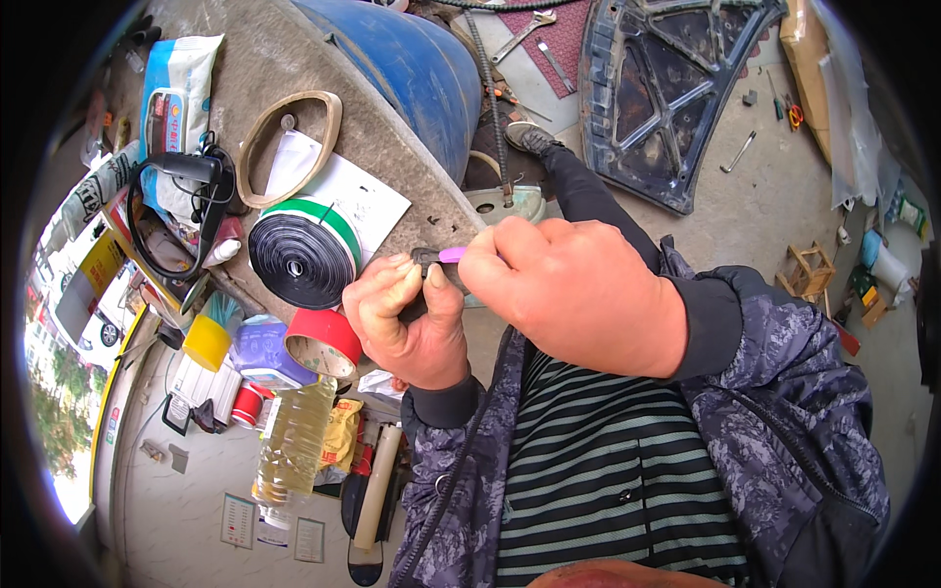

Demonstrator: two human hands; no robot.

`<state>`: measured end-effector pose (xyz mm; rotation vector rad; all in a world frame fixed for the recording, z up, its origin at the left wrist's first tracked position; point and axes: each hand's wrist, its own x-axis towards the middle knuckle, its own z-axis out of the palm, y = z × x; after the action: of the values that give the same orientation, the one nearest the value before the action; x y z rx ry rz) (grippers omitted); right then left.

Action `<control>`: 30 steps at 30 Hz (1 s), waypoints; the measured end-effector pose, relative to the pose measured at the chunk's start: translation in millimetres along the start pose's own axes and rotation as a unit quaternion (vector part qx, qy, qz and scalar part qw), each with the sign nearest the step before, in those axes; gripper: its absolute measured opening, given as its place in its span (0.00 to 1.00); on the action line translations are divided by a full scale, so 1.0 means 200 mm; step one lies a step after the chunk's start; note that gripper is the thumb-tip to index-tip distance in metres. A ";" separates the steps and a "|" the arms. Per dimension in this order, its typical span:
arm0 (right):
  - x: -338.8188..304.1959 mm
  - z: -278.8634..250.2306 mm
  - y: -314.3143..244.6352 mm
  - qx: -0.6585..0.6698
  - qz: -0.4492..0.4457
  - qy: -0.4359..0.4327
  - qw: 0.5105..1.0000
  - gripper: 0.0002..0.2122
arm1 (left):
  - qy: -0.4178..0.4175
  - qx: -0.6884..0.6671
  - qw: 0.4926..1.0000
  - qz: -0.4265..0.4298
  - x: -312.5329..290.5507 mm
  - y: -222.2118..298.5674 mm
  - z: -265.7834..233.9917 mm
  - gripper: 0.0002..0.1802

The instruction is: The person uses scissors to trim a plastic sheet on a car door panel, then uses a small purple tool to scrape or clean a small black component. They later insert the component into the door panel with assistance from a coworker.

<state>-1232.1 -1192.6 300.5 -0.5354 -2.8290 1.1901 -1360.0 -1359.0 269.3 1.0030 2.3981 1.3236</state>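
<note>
purple-tipped small dark part point(443, 257) pinched by left hand point(407, 318) and right hand point(573, 294), beside black tape roll point(302, 257); work looks midway.

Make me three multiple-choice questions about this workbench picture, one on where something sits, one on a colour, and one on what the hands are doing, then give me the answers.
1. Where does the black coiled strip roll lie?
A. on the grey benchtop, left of the hands
B. on the floor by the car panel
C. on top of the blue drum

2. What colour is the tape roll just below that coil?
A. blue
B. red
C. white

3. What are the two hands doing?
A. resting flat on the bench
B. both hanging free of any object
C. pinching a small dark object with a purple part between them

Answers:
1 A, the coil rests on the benchtop beside a white sheet.
2 B, its outer band is red.
3 C, the left hand and right hand meet around the small dark object.
</note>
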 end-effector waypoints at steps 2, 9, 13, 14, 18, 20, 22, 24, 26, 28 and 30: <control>-0.01 0.00 0.00 -0.001 0.000 0.009 1.000 0.11 | 0.002 0.006 1.000 0.004 0.00 0.00 0.00 0.16; 0.02 -0.02 0.09 0.117 -0.020 -0.006 0.993 0.12 | -0.007 -0.020 1.000 -0.020 0.01 0.03 0.00 0.14; 0.02 -0.02 0.05 0.093 -0.004 -0.014 0.996 0.11 | -0.007 -0.020 1.000 -0.016 0.00 0.02 0.00 0.13; 0.01 -0.01 0.03 0.065 0.000 -0.022 0.998 0.11 | -0.008 -0.014 1.000 -0.009 0.00 0.02 0.00 0.14; 0.01 -0.01 0.02 0.080 0.006 -0.001 0.997 0.07 | -0.008 -0.016 1.000 -0.002 0.00 0.01 0.00 0.14; 0.03 -0.02 0.08 0.173 0.004 -0.011 0.985 0.06 | -0.008 -0.016 1.000 0.000 0.01 0.02 0.00 0.14; 0.05 -0.01 0.12 0.243 0.042 -0.033 0.969 0.06 | -0.011 -0.016 1.000 0.000 0.01 0.02 0.00 0.14; 0.06 -0.02 0.15 0.307 0.080 -0.063 0.946 0.06 | -0.013 -0.014 1.000 -0.002 0.01 0.02 0.00 0.13; 0.05 -0.03 0.16 0.318 0.088 -0.082 0.940 0.06 | -0.001 -0.016 1.000 -0.008 0.01 0.01 0.00 0.15; 0.03 -0.03 0.14 0.310 0.083 -0.077 0.944 0.06 | 0.005 -0.016 1.000 -0.012 0.00 0.01 0.00 0.16; 0.02 -0.02 0.12 0.284 0.063 -0.049 0.955 0.06 | 0.007 -0.013 1.000 -0.017 0.00 0.01 0.00 0.16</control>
<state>-1227.7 -1172.9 286.4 -0.6284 -2.3637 1.9963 -1358.9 -1357.7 270.4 0.9449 2.3916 1.3508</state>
